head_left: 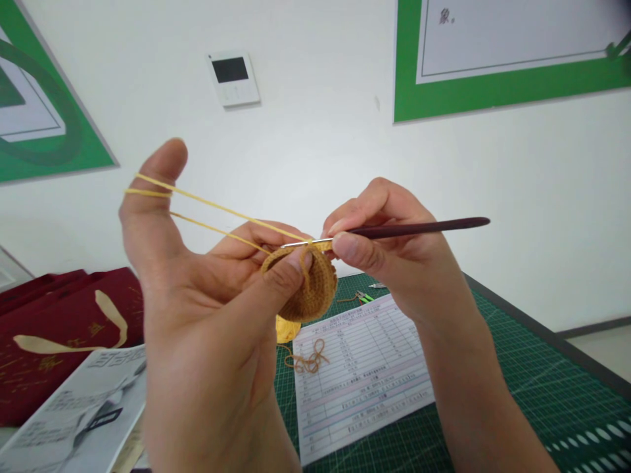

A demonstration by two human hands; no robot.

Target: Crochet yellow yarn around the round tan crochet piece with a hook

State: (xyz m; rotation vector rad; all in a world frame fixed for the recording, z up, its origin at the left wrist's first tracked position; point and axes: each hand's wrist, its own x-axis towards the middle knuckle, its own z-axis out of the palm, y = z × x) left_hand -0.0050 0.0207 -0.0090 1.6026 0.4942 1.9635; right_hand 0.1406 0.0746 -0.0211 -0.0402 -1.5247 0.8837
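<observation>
My left hand (211, 295) pinches a small round brown crochet piece (308, 299) between thumb and fingers. Yellow yarn (221, 208) wraps around its raised index finger and stretches down to the piece's top edge. In my right hand (394, 243) is a crochet hook (419, 228) with a dark handle, gripped between thumb and fingers. The hook's metal tip points left and meets the yellow yarn at the top edge of the piece. A short brown strand hangs across the piece's face near my left thumb.
A printed sheet (365, 374) lies on a green cutting mat (522, 368). Loose brown yarn (308, 358) and a yellow yarn ball (287, 330) are below the hands. Green-handled snips (365, 297) lie behind the sheet. Dark red bags (73, 328) and papers (73, 407) are at left.
</observation>
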